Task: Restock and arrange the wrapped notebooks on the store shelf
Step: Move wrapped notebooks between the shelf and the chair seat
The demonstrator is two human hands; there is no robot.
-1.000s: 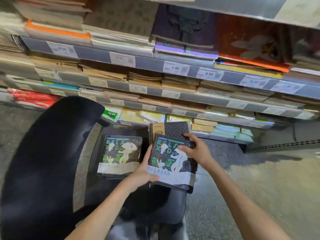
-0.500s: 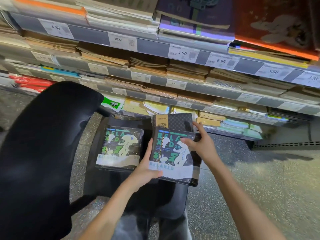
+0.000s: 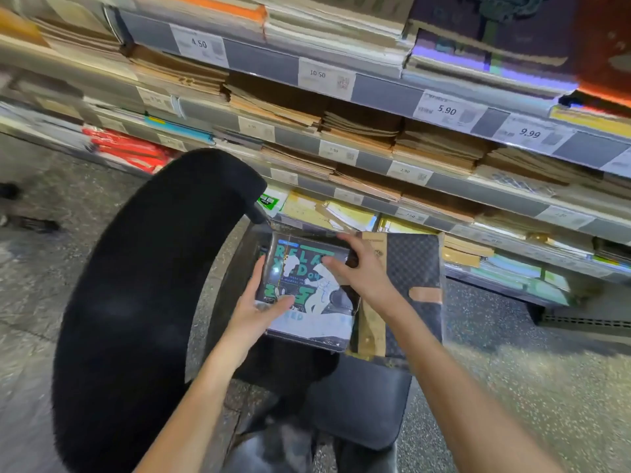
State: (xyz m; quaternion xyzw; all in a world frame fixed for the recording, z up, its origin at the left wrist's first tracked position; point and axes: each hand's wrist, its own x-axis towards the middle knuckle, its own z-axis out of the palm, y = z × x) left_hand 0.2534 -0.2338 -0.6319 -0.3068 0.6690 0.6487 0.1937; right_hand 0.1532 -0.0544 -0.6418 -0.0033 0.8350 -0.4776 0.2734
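Both hands gripping one wrapped notebook [image 3: 309, 295], left hand [image 3: 261, 310] at its near-left edge, right hand [image 3: 358, 268] on top, one dark patterned notebook [image 3: 415, 285] right of grip, black chair back [image 3: 150, 302] left, stacked shelves [image 3: 375, 93] beyond.

Wrapped notebook [image 3: 309, 295]: glossy clear film | dark notebook [image 3: 415, 264]: matt woven-look cover, kraft-paper band | chair back [image 3: 146, 302]: matt black cloth | floor [image 3: 546, 387]: speckled stone, smooth

Two hands on show, the left hand [image 3: 260, 310] and the right hand [image 3: 358, 268]. One wrapped notebook with green lettering [image 3: 309, 295] in view, and one dark patterned notebook with a tan band [image 3: 409, 285] just beside it. One black office chair [image 3: 136, 302]. Four price tags I can read: 4.50 [image 3: 199, 43], 10.50 [image 3: 317, 74], 5.90 [image 3: 446, 110], 9.99 [image 3: 530, 133]. One red stack [image 3: 133, 150] down low.
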